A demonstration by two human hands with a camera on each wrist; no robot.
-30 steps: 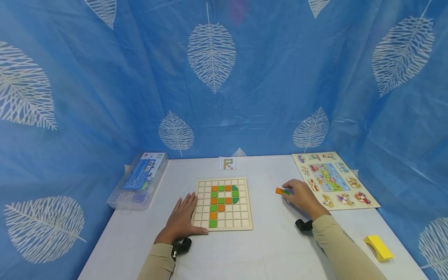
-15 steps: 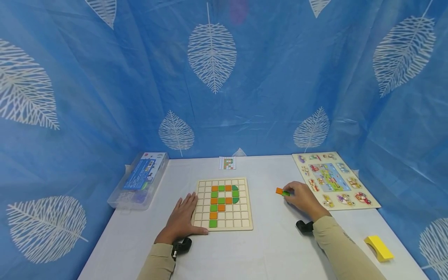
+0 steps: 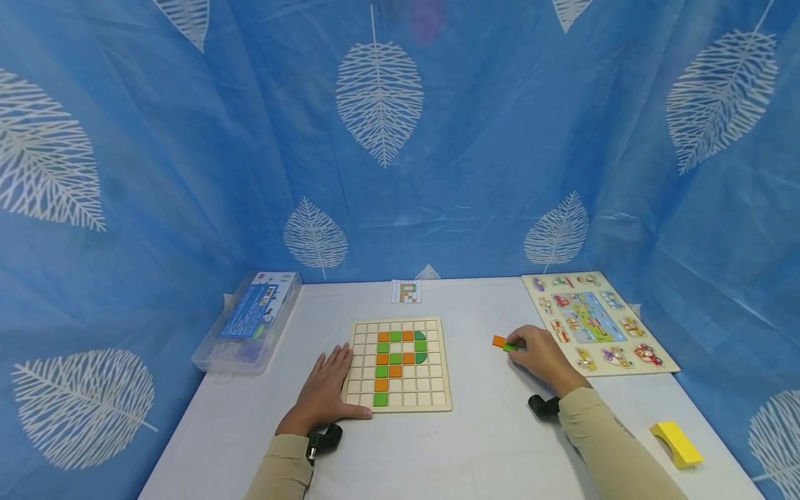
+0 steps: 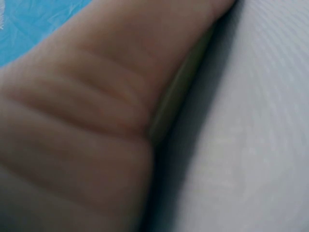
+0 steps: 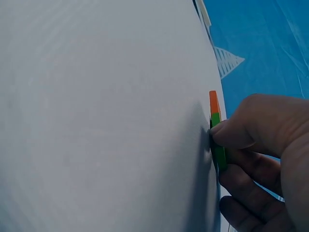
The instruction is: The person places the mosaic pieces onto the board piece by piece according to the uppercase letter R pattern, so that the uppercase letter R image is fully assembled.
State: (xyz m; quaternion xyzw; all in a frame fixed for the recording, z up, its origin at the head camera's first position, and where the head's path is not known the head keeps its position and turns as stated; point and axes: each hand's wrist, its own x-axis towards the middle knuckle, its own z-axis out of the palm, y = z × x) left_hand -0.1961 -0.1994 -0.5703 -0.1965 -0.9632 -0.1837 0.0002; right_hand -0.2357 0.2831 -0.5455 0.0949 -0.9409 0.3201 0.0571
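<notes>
My left hand lies with straight fingers along the left side of a square wooden grid board. In its cells, orange and green tiles form a P-like figure with darker green curved pieces. To the right of the board, my right hand pinches a green tile between thumb and fingers. An orange tile sits end to end with it, sticking out to the left. Whether these two touch the table is hard to tell. The left wrist view is blurred and mostly filled by my hand.
A small pattern card lies behind the board. At the back left is a clear plastic box with a blue label. A picture puzzle board lies at the back right, and a yellow arch block at the front right.
My right hand has shifted very slightly right and down in the head view, and more of the green tile shows. My left hand and the board have stayed put.
</notes>
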